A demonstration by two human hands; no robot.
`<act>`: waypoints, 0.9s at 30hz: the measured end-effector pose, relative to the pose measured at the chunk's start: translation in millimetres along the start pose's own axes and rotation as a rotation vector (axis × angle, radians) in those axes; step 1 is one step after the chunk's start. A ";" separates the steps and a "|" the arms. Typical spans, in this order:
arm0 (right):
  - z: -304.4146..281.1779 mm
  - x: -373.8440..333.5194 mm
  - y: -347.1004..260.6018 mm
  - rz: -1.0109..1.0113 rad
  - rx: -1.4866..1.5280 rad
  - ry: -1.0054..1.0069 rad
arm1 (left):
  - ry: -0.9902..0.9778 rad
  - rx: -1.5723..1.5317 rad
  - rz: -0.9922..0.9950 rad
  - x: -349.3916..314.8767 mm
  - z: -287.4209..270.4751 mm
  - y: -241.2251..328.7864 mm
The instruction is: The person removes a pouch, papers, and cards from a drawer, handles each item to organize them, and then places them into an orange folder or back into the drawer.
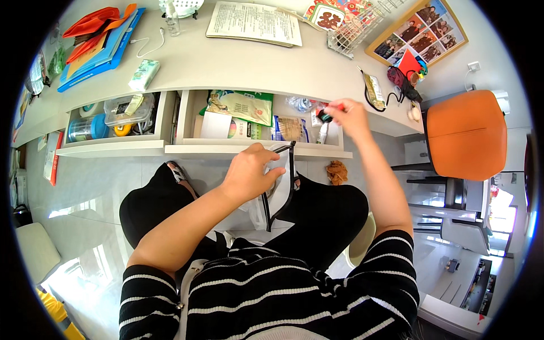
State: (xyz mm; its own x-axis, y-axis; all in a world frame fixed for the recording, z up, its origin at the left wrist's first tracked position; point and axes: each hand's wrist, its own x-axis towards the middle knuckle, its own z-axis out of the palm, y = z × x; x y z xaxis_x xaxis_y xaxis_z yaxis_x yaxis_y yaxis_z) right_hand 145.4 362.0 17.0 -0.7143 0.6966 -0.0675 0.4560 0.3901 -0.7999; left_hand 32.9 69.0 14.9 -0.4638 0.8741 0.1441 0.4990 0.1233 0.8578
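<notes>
My left hand (249,174) is closed on a translucent white pouch with a black edge (281,195), which hangs over my lap. My right hand (352,118) pinches a small black-and-red object (325,115) above the right end of a pulled-out drawer (249,149); its kind is too small to tell. Beneath and beside that hand lie a white tube (322,134), a brown-filled packet (290,129) and crumpled clear plastic (299,104). Further left in the drawer are a green-and-cream packet (241,106) and a white box (215,124).
Another open drawer (110,148) at the left holds a clear plastic box (126,111) and a blue-lidded jar (86,129). On the desk are papers (254,24), folders (105,51) and a tissue pack (144,75). Crumpled brown paper (336,172) lies on the floor; an orange chair (467,135) stands right.
</notes>
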 end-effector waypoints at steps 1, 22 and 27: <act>7.8 -5.9 9.5 0.031 -0.117 0.001 | -0.003 0.002 -0.004 1.2 -0.1 0.7; 69.9 20.3 54.7 0.169 -0.352 0.439 | 0.010 0.003 0.043 1.1 4.8 -3.2; 69.2 25.0 86.5 0.255 -0.275 0.474 | -0.057 0.016 -0.011 2.1 3.3 -0.9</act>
State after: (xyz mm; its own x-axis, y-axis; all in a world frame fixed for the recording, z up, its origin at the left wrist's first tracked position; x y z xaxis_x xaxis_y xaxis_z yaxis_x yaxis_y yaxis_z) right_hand 130.3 371.5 -95.2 -0.2788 0.9565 0.0861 0.7475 0.2724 -0.6059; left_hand 33.9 72.3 12.8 -0.4271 0.8980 0.1059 0.5060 0.1403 0.8510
